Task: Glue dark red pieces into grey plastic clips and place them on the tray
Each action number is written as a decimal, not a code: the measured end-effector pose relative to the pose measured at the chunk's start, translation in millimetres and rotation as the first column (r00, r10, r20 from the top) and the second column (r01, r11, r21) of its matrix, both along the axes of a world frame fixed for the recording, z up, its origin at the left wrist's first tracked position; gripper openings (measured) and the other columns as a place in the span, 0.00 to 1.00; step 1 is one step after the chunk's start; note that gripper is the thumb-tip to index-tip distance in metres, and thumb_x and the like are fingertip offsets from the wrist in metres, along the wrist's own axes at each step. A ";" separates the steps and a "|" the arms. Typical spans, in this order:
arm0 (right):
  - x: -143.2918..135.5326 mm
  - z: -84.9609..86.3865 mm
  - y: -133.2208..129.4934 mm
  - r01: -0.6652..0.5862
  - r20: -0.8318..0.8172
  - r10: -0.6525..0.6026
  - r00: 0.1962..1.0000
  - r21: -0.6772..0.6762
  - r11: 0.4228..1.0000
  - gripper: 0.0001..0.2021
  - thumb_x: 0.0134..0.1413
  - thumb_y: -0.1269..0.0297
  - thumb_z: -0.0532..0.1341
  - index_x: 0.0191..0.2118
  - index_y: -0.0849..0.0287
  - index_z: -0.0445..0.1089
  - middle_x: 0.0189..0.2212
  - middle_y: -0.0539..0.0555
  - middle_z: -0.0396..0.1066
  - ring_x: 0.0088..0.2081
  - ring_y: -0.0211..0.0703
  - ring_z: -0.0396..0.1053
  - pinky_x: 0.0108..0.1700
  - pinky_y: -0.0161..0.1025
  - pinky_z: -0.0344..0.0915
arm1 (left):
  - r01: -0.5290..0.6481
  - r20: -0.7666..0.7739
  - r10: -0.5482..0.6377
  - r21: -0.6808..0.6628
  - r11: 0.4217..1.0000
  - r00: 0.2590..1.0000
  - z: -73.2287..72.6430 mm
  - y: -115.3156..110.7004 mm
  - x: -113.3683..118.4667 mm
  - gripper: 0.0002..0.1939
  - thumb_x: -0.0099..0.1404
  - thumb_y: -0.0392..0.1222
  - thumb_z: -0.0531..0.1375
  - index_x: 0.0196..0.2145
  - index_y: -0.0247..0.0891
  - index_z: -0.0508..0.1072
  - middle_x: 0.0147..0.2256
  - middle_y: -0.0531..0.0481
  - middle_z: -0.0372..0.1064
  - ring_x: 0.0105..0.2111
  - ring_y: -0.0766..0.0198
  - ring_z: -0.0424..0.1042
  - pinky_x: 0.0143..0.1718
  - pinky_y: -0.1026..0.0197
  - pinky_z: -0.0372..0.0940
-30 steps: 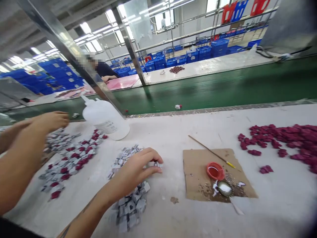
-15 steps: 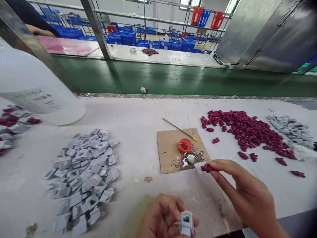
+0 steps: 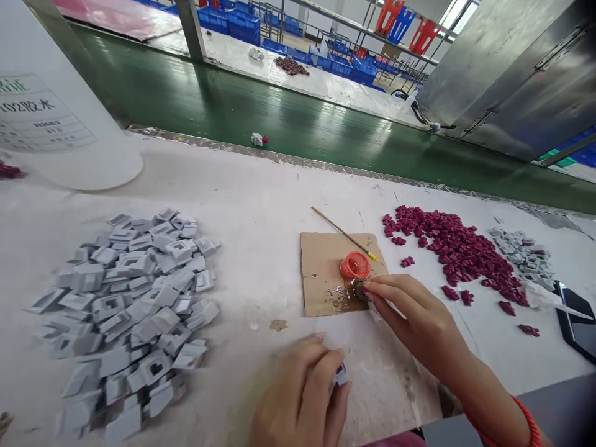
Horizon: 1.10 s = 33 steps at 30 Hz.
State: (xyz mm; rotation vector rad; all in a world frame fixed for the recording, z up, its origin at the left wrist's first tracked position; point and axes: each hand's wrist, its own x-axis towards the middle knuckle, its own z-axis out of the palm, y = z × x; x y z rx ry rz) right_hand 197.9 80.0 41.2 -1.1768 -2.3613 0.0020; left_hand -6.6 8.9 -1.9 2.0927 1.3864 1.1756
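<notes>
My left hand point(image 3: 302, 391) is closed round a small grey plastic piece point(image 3: 341, 374), mostly covered by the fingers. My right hand point(image 3: 414, 316) has its fingertips pinched together at a small round bottle cap point(image 3: 360, 290) on a cardboard sheet point(image 3: 321, 254). The maroon plastic piece in that pinch is hidden behind the fingers. Beside the cap is a red cup point(image 3: 355, 265) with liquid, and wet drops spot the cardboard. A thin brush point(image 3: 344, 233) with a yellow end lies across the sheet's far edge.
Grey pieces point(image 3: 139, 298) form a heap at left, below a large white glue container point(image 3: 56, 118). Maroon pieces point(image 3: 447, 242) and another grey pile point(image 3: 524, 254) lie at right, near a dark device point(image 3: 577, 323). A green conveyor point(image 3: 223, 102) crosses behind, carrying one grey-and-maroon piece point(image 3: 259, 139).
My right hand has moved left and forward to the cap, and the maroon piece dropped out of sight. My left hand has turned over, knuckles up, round the grey piece. The view has tilted.
</notes>
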 end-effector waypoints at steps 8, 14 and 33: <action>-12.8 8.2 -27.1 0.137 -0.249 -0.141 0.958 -0.036 0.990 0.13 0.58 0.80 0.61 0.47 0.61 0.70 0.40 0.55 0.70 0.42 0.40 0.70 0.43 0.36 0.69 | 0.009 0.007 -0.008 -0.035 0.999 1.000 -1.5 3.2 -1.2 0.08 0.67 0.34 0.57 0.44 0.40 0.69 0.37 0.49 0.73 0.34 0.61 0.73 0.38 0.61 0.68; -41.8 -4.1 -71.3 0.103 -0.509 -0.178 0.842 -0.171 0.980 0.15 0.53 0.84 0.60 0.44 0.61 0.70 0.35 0.55 0.70 0.38 0.44 0.70 0.34 0.39 0.70 | 0.016 0.012 -0.015 -0.074 0.997 1.000 2.0 4.8 0.0 0.07 0.70 0.36 0.55 0.44 0.40 0.70 0.35 0.47 0.73 0.34 0.60 0.73 0.37 0.60 0.68; -42.0 -12.6 -74.2 0.009 -0.304 -0.093 0.948 -0.267 0.964 0.12 0.60 0.79 0.58 0.48 0.63 0.69 0.42 0.58 0.69 0.44 0.46 0.69 0.39 0.38 0.73 | 0.050 0.024 -0.048 -0.089 0.995 0.999 6.7 7.6 -4.0 0.09 0.69 0.34 0.55 0.45 0.37 0.72 0.36 0.45 0.75 0.34 0.60 0.75 0.35 0.60 0.71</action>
